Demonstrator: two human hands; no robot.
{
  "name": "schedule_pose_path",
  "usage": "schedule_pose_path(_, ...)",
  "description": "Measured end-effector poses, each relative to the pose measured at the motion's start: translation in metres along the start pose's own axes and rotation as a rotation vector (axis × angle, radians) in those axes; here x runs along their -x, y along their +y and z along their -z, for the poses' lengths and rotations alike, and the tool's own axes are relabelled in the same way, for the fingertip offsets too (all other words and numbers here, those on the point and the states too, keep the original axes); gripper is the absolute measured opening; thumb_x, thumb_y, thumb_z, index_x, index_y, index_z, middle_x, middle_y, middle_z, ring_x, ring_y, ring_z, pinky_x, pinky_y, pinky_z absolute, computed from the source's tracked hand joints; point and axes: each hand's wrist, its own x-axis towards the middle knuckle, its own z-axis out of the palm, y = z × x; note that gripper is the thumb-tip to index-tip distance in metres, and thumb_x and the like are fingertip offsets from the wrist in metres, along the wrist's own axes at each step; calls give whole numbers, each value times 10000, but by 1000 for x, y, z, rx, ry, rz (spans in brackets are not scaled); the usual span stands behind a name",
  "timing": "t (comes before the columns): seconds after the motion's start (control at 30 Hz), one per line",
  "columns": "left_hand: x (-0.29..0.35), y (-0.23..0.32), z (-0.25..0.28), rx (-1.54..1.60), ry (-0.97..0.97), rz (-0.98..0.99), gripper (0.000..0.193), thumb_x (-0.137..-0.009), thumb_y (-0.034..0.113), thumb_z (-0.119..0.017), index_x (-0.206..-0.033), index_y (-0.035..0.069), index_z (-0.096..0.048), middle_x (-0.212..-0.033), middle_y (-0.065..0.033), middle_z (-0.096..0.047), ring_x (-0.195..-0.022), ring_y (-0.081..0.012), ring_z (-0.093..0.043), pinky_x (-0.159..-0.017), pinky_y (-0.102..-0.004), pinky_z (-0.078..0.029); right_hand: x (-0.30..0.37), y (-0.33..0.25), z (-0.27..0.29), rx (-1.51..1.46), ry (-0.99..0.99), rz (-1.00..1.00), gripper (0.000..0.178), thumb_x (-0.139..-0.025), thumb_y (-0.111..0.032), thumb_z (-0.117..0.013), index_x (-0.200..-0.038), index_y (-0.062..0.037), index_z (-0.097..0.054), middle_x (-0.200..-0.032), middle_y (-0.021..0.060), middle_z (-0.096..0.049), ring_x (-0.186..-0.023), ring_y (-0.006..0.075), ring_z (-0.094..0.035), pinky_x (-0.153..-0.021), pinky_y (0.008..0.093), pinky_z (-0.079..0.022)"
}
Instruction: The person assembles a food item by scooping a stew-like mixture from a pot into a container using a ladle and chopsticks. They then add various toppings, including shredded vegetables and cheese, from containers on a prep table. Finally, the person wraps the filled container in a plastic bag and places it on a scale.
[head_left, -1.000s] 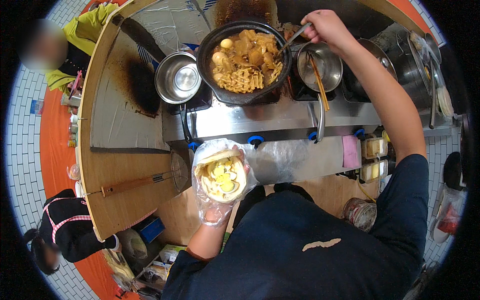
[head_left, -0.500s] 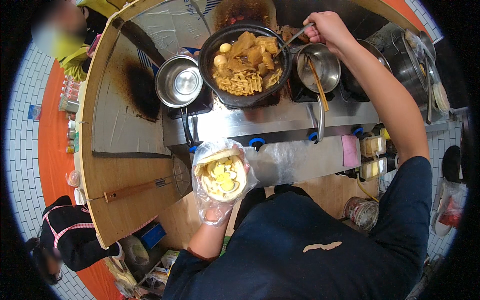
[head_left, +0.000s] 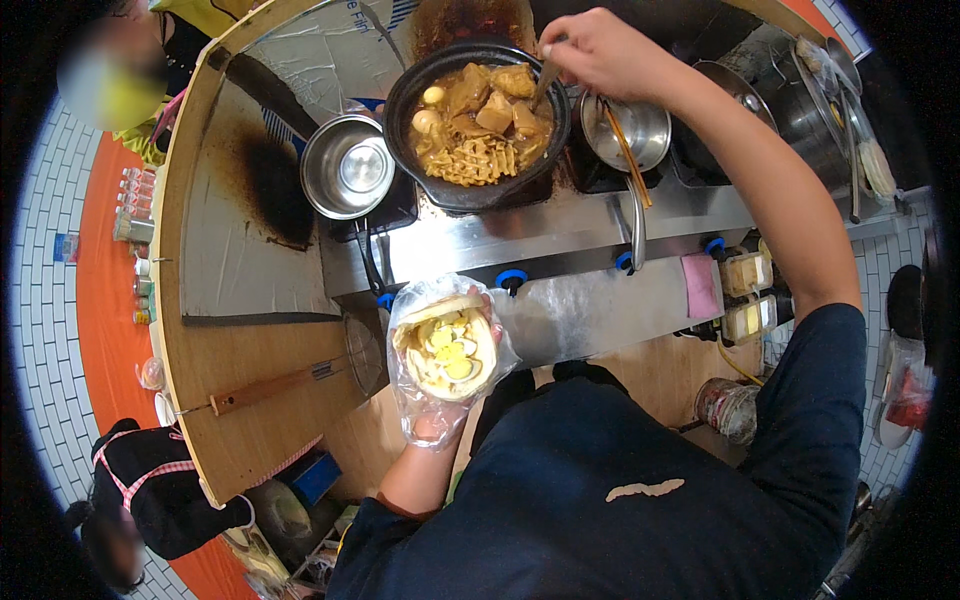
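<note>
In my left hand (head_left: 437,424), covered by a clear plastic bag, I hold a split flatbread (head_left: 468,372) filled with chopped egg. It is in front of the stove, low and near my body. My right hand (head_left: 600,52) is closed on the handle of a metal ladle (head_left: 548,75), whose lower end is sunk in the stew and hidden. That stew fills a black pot (head_left: 480,195) on the back of the stove: brown chunks (head_left: 494,113), whole eggs (head_left: 426,121) and a folded, ruffled piece (head_left: 475,163) in dark broth.
An empty steel saucepan (head_left: 347,168) stands left of the black pot. Right of it, another steel pan (head_left: 640,135) holds wooden chopsticks (head_left: 625,140). Blue knobs (head_left: 512,281) line the stove front. A pink cloth (head_left: 699,286) hangs there. Other people are at the left.
My right hand has moved left and the ladle now stands steeper and deeper in the stew. The chunks have shifted. My left hand keeps its hold on the flatbread.
</note>
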Motion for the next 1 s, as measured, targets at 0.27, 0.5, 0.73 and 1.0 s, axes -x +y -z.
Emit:
schedule_pose_path(0.27, 3, -6, -14, 58, -34, 46, 775, -761, 468, -628, -1347, 30, -373, -1337, -229, -391, -1234, -371, -394, -990, -553, -380, 10, 29, -25, 127, 57, 253, 222, -902, -153, -500, -968, 29, -609, -702, 145, -608, -584, 189, -595, -579, 328, -495)
schedule_pose_path(0.5, 2, -4, -8, 63, -44, 51, 789, -755, 478, -634, -1353, 35, -369, -1335, -227, -395, -1245, -369, -388, -992, -555, -378, 19, 67, -4, -637, 229, -463, 210, -885, -157, -514, -950, 19, -609, -714, 101, -607, -576, 129, -578, -528, 241, -523)
schedule_pose_path(0.73, -2, -1, 3, 74, -37, 55, 886, -727, 474, -666, -1380, 0, -300, -1340, -223, -390, -1255, -361, -376, -990, -550, -382, 31, 87, 14, -781, 254, -511, 199, -885, -159, -515, -914, 12, -610, -724, 89, -590, -578, 117, -573, -520, 233, -517)
schedule_pose_path(1.0, -5, 4, 14, 28, -7, 31, 736, -801, 540, -545, -1333, 49, -416, -1372, -217, -390, -1266, -383, -369, -994, -579, -365, 29, 72, 20, -560, 229, -367, 234, -917, -196, -496, -966, -12, -633, -709, 46, -607, -558, 78, -567, -492, 224, -490)
